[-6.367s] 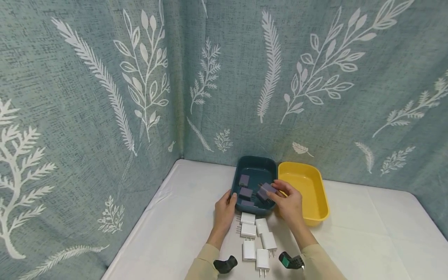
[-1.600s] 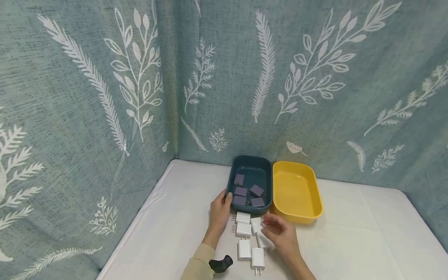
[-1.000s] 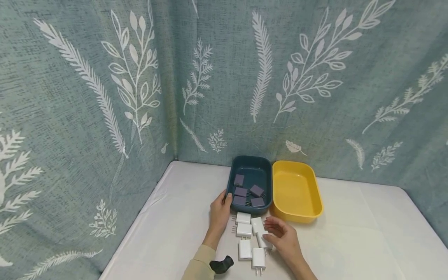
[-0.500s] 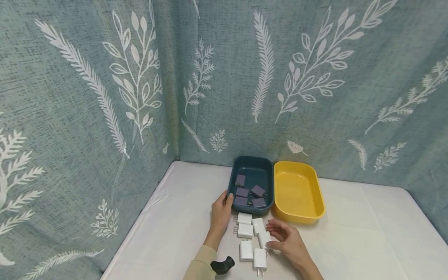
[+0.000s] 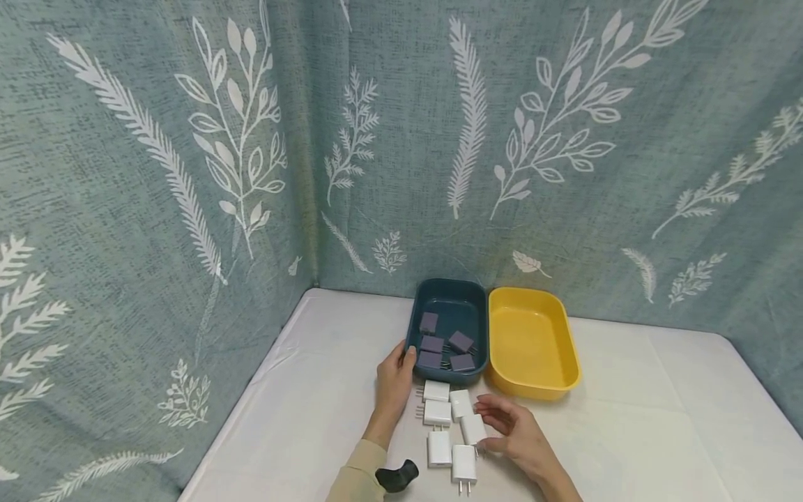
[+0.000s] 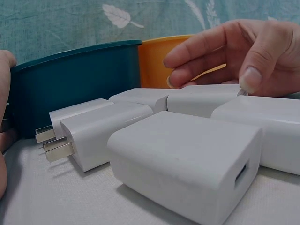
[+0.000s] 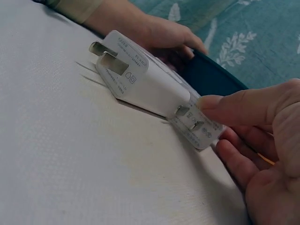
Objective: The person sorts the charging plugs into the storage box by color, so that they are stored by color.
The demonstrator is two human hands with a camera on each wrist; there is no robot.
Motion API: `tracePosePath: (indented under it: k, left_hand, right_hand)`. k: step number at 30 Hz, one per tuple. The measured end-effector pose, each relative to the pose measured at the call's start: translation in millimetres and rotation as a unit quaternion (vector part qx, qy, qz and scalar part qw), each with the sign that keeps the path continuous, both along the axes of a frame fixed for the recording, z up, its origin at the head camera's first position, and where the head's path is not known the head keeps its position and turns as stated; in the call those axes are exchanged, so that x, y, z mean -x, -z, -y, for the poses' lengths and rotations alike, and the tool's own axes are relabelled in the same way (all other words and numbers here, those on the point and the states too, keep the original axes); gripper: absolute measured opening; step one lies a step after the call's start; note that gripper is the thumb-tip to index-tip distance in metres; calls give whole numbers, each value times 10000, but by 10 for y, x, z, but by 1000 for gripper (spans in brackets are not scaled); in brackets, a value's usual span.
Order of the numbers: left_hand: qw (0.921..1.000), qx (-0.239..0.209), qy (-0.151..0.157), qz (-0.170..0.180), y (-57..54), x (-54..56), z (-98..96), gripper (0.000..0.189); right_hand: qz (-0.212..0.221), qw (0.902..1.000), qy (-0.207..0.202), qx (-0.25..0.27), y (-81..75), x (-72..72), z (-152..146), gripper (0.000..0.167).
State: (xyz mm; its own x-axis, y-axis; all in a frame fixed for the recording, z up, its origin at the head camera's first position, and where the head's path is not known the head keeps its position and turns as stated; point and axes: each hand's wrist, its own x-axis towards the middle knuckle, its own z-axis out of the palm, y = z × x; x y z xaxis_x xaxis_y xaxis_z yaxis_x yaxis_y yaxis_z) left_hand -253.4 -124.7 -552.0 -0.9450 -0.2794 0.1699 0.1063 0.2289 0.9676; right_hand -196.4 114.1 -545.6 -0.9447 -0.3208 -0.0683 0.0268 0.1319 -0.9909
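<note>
In the head view, my left hand (image 5: 394, 380) grips the near left side of a dark blue tray (image 5: 453, 379), thumb on the rim. Several purple plug chargers (image 5: 461, 341) lie in that tray. Several white plug chargers (image 5: 437, 412) lie on the table in front of it. My right hand (image 5: 517, 436) is around the right side of one white charger (image 5: 473, 429), fingers spread. In the right wrist view, its thumb (image 7: 211, 103) is at the corner of a charger's prong face (image 7: 199, 124), with the other fingers beside it.
A yellow tray (image 5: 572, 352) stands right against the blue one. White cloth (image 5: 659, 418) covers the table, and a patterned blue-green curtain (image 5: 401, 139) hangs behind and on the left. A black curved piece (image 5: 398, 477) sits at the left sleeve.
A purple charger held earlier by the right hand now lies in the blue tray. The right hand has come down to the white chargers, then shifted slightly right; the left hand has stayed.
</note>
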Motion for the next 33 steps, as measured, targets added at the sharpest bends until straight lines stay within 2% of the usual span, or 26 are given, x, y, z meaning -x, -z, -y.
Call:
tracePosePath:
  k: [4,9,16,33]
  left_hand:
    - [10000,-29,51,-64,0,-4,-2,49]
    - [9999,-62,62,-81,4,-2,4,49]
    - [9999,-91,53,-15,1,-4,-2,49]
    - [9999,-144,79,-37,4,-8,3,50]
  right_hand:
    - [-92,9996,-204,-160,-19,-4,-11,77]
    - [-67,9993,-209,-295,-25,1,-7,77]
    - [-312,9990,-221,-237,29,-12,-11,76]
    - [-166,9997,-37,-190,48,-17,6,75]
